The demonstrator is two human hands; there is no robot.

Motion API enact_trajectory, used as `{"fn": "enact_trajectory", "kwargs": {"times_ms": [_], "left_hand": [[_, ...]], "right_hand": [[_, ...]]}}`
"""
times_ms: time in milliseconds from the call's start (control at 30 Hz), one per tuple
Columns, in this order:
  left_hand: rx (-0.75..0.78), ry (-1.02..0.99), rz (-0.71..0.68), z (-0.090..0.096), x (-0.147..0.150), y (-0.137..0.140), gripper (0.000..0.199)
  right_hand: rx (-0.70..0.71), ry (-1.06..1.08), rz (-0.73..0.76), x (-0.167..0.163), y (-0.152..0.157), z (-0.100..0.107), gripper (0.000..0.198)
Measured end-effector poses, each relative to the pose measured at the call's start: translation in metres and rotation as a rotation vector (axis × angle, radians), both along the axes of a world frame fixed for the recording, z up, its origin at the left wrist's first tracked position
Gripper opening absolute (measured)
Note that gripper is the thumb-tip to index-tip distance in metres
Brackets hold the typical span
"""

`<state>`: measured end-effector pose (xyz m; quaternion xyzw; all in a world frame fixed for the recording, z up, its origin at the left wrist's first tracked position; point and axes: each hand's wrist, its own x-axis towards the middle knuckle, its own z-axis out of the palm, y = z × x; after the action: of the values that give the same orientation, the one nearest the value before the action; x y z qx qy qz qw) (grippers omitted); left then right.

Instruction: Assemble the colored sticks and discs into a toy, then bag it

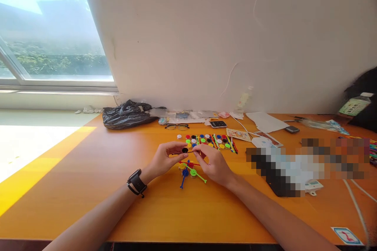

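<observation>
Between my two hands a black plastic arrow spinner (pixel 185 150), a round disc with a thin stick, is held above the table. My left hand (pixel 167 159) is closed with thumb and fingers pinching its left side. From the other side, my right hand (pixel 214 163) pinches the stick end in its fingertips. Just below lie several coloured arrow spinners, among them a blue one (pixel 184 173) and a green one (pixel 193 172). Behind my hands are rows of round coloured caps (pixel 203 140) and thin arrow sticks (pixel 215 140). My fingers partly cover the held spinner.
A black plastic bag (pixel 126 114), glasses (pixel 176 126) and a black-screened device (pixel 218 124) lie along the back. To the right are papers (pixel 263 121), cables and a blurred area. A numbered card (pixel 346 236) lies by the front right edge.
</observation>
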<state>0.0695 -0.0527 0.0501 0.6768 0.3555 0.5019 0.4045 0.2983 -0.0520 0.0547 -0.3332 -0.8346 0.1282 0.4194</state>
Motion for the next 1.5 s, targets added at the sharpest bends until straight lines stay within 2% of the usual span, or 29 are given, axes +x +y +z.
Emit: {"fn": "enact_trajectory", "kwargs": {"times_ms": [267,533,800,900,1000,1233,1333,1500], "left_hand": [[0.206,0.186,0.046,0.006,-0.002,-0.004,0.02],[0.148,0.239,0.067,0.011,-0.001,-0.008,0.024],[0.17,0.247,0.035,0.016,-0.001,-0.011,0.021],[0.097,0.153,-0.032,0.02,-0.002,-0.013,0.026],[-0.085,-0.035,-0.151,0.025,-0.005,-0.013,0.04],[-0.403,-0.318,-0.386,0.021,-0.011,-0.005,0.025],[-0.426,-0.351,-0.373,0.02,-0.01,-0.006,0.024],[-0.352,-0.256,-0.296,0.025,-0.008,-0.008,0.03]], "right_hand": [[0.015,-0.011,0.019,-0.002,-0.004,0.004,0.014],[0.01,-0.017,0.019,-0.001,-0.002,0.003,0.014],[-0.005,-0.028,0.044,-0.002,-0.002,0.002,0.014],[0.003,-0.022,0.043,-0.002,-0.003,0.003,0.014],[0.018,0.005,0.057,-0.001,-0.004,0.005,0.015],[0.025,0.066,0.102,0.0,-0.006,0.007,0.019],[0.021,0.066,0.105,-0.001,-0.005,0.007,0.019],[0.011,0.067,0.056,0.0,-0.002,0.013,0.028]]}}
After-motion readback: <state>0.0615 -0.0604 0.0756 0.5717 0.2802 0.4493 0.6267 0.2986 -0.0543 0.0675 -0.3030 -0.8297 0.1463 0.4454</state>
